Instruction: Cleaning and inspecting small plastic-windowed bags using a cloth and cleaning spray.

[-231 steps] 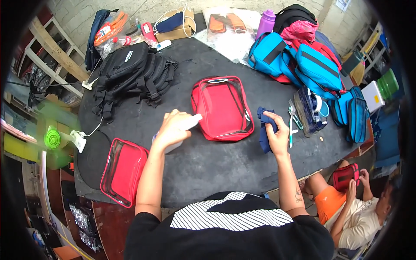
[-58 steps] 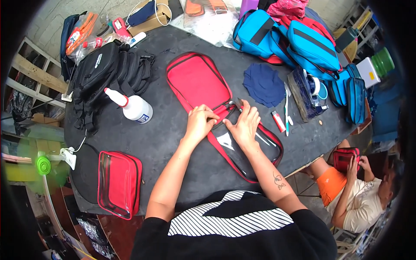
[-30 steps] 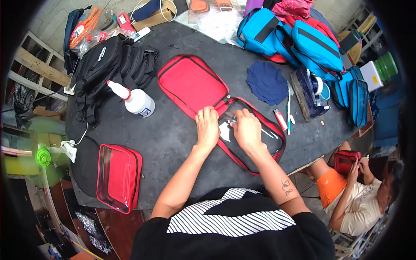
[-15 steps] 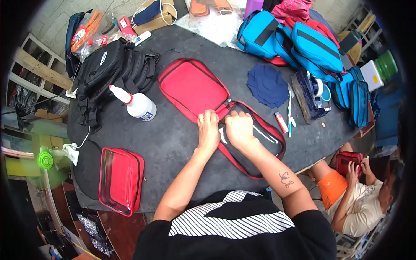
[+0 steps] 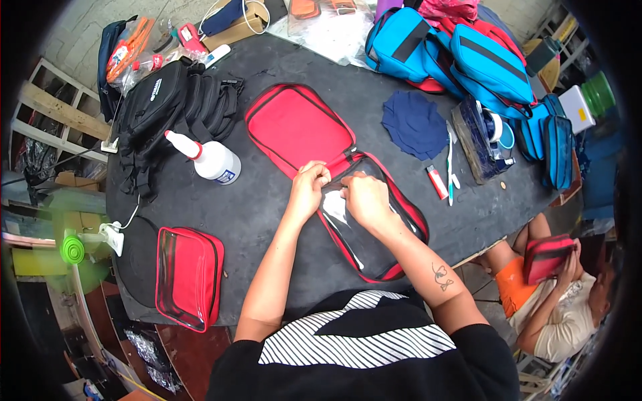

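A red zippered pouch lies opened out on the dark table, its solid red half away from me and its clear plastic half toward me. My left hand is closed in a pinch on the pouch's edge where the two halves meet. Beside it, my right hand is closed too, its fingers curled on the top edge of the clear half. What exactly sits between the fingertips is hidden. Another red pouch with a clear side stands closed at the left.
A white spray bottle and black bags stand left. To the right lie a dark blue cloth, a lighter, a toothbrush and a blue box. Blue bags fill the far right. A seated co-worker handles a red pouch.
The clear half has swung slightly left and toward me. Both hands have shifted a little, with the left fingers now pinching. The co-worker has turned and lifted the other red pouch.
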{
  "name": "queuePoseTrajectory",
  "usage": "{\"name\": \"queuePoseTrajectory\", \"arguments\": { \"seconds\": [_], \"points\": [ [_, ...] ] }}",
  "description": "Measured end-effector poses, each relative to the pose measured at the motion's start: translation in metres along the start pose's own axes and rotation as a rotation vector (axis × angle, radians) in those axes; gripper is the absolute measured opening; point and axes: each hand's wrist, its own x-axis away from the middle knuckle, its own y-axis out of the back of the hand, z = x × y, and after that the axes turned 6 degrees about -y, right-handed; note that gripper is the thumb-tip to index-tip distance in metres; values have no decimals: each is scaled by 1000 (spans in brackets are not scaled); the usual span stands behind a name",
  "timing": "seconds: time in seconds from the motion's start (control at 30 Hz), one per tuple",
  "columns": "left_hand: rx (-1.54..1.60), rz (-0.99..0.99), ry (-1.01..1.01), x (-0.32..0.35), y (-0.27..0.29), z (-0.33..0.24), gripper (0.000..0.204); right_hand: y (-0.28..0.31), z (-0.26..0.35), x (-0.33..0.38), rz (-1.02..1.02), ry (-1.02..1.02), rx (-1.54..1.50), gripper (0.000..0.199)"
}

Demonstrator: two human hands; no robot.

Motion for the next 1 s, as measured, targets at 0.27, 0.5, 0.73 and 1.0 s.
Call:
{"name": "queuePoseTrajectory", "arguments": {
  "seconds": [0.27, 0.5, 0.73, 1.0],
  "points": [
    [91, 38, 95, -6, 4, 4, 6, -23, 8, -5, -99, 54, 127, 12],
    [8, 58, 80, -11, 11, 4, 5, -23, 3, -3, -144, 66, 133, 12],
    [99, 131, 155, -13, 11, 8, 4, -28, 4, -1, -152, 46, 59, 12],
    [115, 112, 153, -13, 6, 13, 2, -35, 10, -4, -226, 100, 197, 12]
  ]
}}
